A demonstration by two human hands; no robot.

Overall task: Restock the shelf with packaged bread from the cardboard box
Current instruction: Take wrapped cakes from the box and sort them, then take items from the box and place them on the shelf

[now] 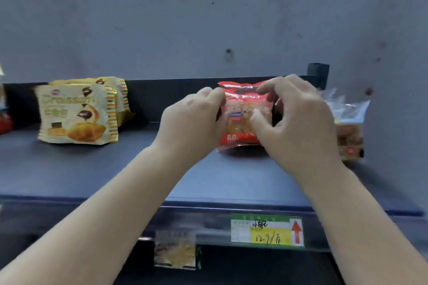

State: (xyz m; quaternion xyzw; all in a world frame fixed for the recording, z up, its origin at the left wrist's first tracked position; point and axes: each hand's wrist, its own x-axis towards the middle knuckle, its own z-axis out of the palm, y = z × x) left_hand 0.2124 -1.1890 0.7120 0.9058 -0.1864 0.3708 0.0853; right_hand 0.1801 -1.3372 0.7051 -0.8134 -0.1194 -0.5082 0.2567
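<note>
I see both hands, left hand (194, 120) and right hand (298, 120), grip the red bread pack (245, 118) at one o'clock on the shelf (115, 169), standing it upright (label outward, I judge).

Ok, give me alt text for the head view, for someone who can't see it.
Both hands, left hand and right hand, grip a red bread packet standing on the dark shelf. Yellow croissant packets stand to its left, a clear-wrapped packet to its right.
</note>
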